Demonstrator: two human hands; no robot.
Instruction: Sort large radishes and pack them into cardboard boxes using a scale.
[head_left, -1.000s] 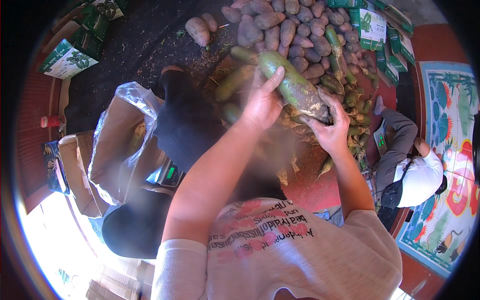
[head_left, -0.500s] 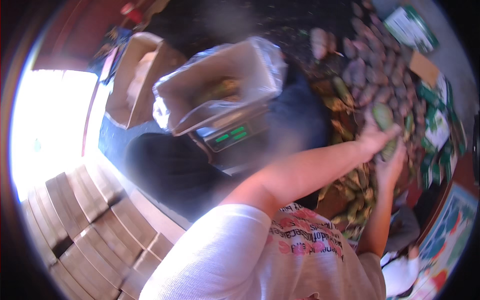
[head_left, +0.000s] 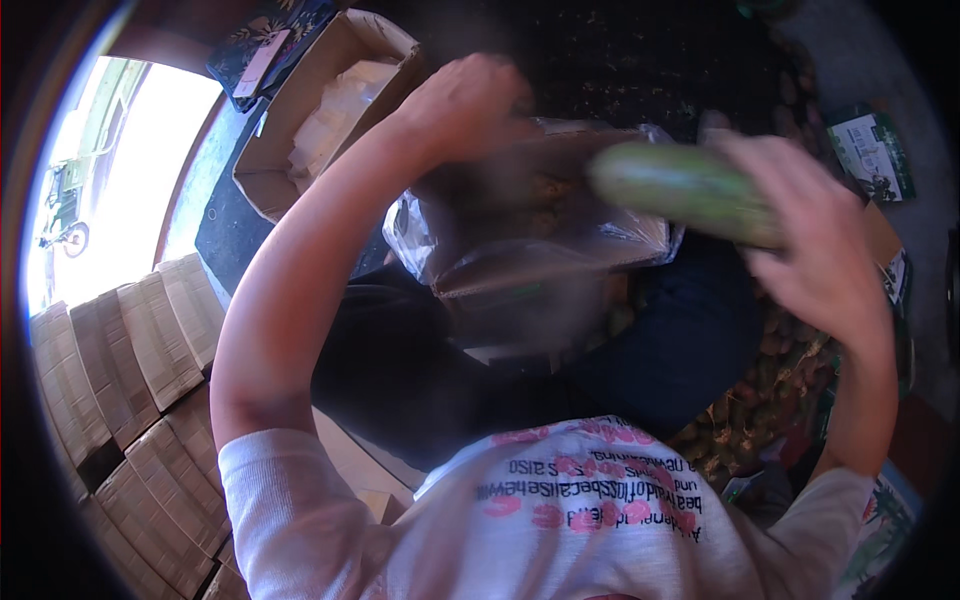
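Note:
My right hand [head_left: 815, 235] grips a long, rounded green vegetable [head_left: 690, 190], held level over the right end of a cardboard box lined with clear plastic [head_left: 560, 258]. Its fingers wrap the vegetable's right end; the free end points left. Above the box's far left corner is my left hand [head_left: 465, 105], back of the hand uppermost. Its fingers are curled away and blurred, so whether they hold anything is hidden. A few yellowish-green pieces [head_left: 550, 188] show dimly inside the box.
Left of the lined box stands another open carton [head_left: 290, 130] with pale packing inside. Stacked flat brown cartons [head_left: 150, 350] rise at the lower left. Green produce with dry yellow leaves [head_left: 740, 430] lies right of my legs. A green-and-white package [head_left: 870, 155] sits far right.
Both hands were together at the right around a green vegetable. Now they are apart: the left has swung up and left past the box, the right has brought a vegetable to the box.

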